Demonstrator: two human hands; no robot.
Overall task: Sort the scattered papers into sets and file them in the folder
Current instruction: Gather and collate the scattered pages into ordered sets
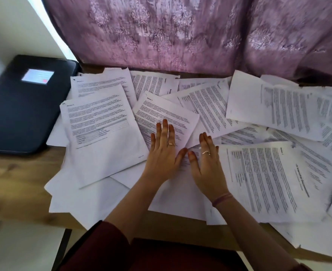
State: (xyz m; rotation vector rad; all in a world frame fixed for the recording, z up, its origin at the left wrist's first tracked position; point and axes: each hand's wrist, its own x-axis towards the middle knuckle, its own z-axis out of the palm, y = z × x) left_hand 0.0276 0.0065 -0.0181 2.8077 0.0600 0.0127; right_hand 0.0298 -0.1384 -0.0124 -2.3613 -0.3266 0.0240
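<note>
At the far left of the wooden desk [14,173] a dark folder [24,114] lies closed with a white label [37,75] on its cover. Beside it and on to the right edge, printed papers [269,173] lie scattered and overlapping. Near the middle, the left hand [162,153] and right hand [207,165] lie flat on the sheets, each grip wide with straight fingers, holding nothing, thumbs nearly touching.

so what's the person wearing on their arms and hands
Both forearms are bare. The left hand has a gold ring on one finger. The right hand has a gold ring too, and a thin reddish band round the wrist. A dark red sleeve shows on the left arm near the elbow.
</note>
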